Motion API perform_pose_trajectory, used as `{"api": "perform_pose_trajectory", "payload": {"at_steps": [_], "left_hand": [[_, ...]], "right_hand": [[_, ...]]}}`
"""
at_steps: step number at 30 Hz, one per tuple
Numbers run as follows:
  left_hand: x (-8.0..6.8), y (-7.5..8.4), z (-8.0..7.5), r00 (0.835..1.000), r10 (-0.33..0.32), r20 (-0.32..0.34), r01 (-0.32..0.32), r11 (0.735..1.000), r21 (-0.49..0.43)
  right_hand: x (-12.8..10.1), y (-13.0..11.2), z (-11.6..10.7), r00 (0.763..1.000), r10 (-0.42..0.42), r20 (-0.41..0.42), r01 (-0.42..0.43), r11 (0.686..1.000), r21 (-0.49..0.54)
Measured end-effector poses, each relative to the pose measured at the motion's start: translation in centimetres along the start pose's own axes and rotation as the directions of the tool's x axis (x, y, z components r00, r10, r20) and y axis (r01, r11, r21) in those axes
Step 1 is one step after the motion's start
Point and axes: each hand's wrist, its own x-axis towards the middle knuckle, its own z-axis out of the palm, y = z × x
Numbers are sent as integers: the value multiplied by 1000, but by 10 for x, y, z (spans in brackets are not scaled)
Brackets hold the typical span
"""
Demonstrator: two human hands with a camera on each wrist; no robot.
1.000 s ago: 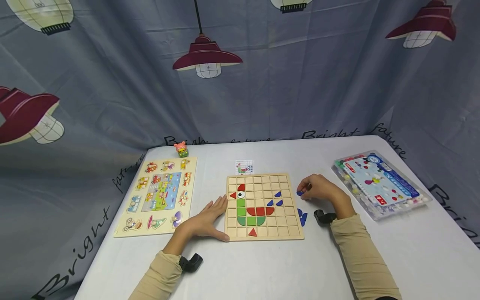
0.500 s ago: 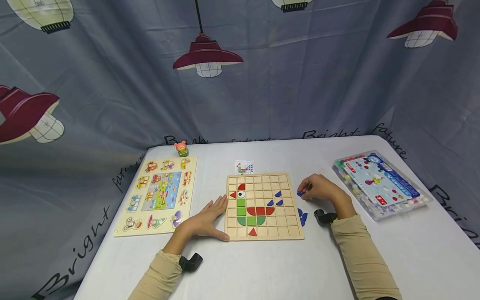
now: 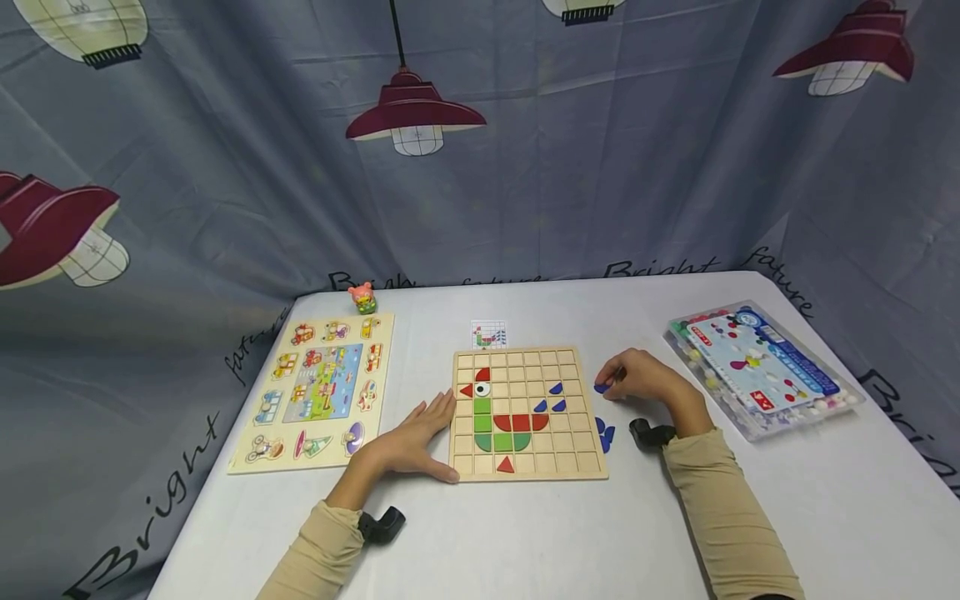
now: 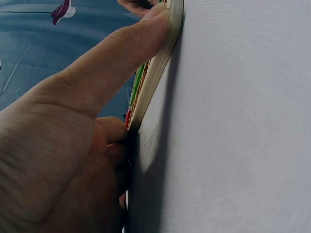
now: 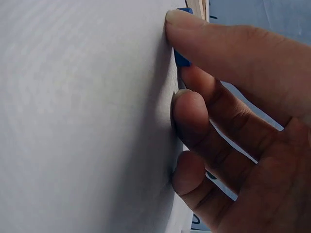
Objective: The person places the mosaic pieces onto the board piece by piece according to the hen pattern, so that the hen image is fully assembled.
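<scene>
A wooden grid board (image 3: pixel 585 464) lies mid-table, with red, green and blue pieces and a round eye piece (image 3: pixel 482 389) set in its squares. My left hand (image 3: pixel 408 442) rests along the board's left edge, fingers straight, thumb at the near left corner; the left wrist view has the thumb (image 4: pixel 121 53) against the edge. Right of the board, my right hand (image 3: pixel 637 375) pinches a blue half-round piece (image 3: pixel 601 388) between thumb and fingers, low at the tabletop. In the right wrist view the blue piece (image 5: pixel 182 58) is partly hidden behind the thumb.
Several loose blue pieces (image 3: pixel 604 435) lie right of the board. A small pattern card (image 3: pixel 488 334) sits behind it. At left are a picture puzzle board (image 3: pixel 315 392) and a small figurine (image 3: pixel 363 298); a clear plastic case (image 3: pixel 757 367) stands at right.
</scene>
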Motion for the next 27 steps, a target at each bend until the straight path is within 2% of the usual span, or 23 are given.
{"api": "perform_pose_trajectory", "payload": {"at_steps": [9,17,22,27], "left_hand": [[0,0,-1,1000,3,2,-3,1000,-6],[0,0,-2,1000,-6,6,6,1000,2],[0,-1,-1,1000,-7,8,7,1000,-3],[1,-1,0,1000,-12,8,12,1000,-1]], "right_hand": [[0,-1,-2,999,-36,-1,36,999,-3],[-6,-25,-3,993,-115,-12,115,993,-35],[-8,-44,5,984,-178,21,180,981,-74],[-9,-62,17,972,-215,95,223,971,-88]]}}
